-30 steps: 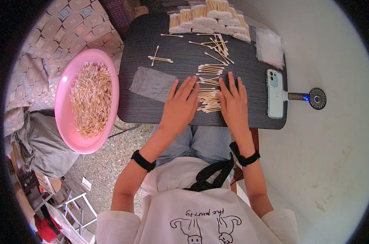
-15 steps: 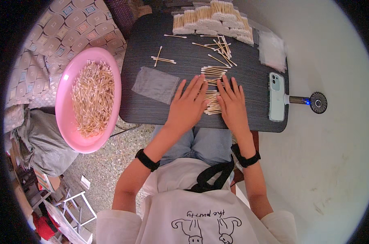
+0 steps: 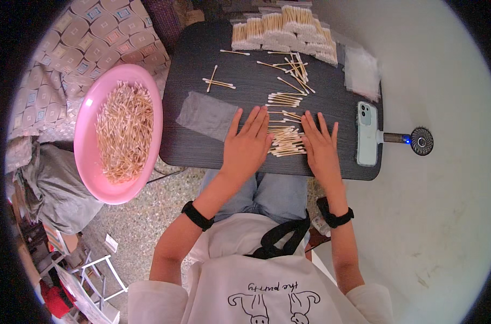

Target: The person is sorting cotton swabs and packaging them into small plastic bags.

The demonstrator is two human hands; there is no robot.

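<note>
On the black tabletop (image 3: pixel 332 86), your left hand (image 3: pixel 246 141) and right hand (image 3: pixel 322 148) lie flat and apart, fingers extended, gripping nothing; loosely rowed, wooden-stemmed cotton swabs (image 3: pixel 286 141) lie between them. Light, even pressure from both sides should align the tips.

A pale, scuffed wall (image 3: pixel 434 216) stands right of 1 black table (image 3: pixel 196 46); speckled floor (image 3: pixel 148 216) shows below, 1 white frame (image 3: pixel 115 268) lower left.
</note>
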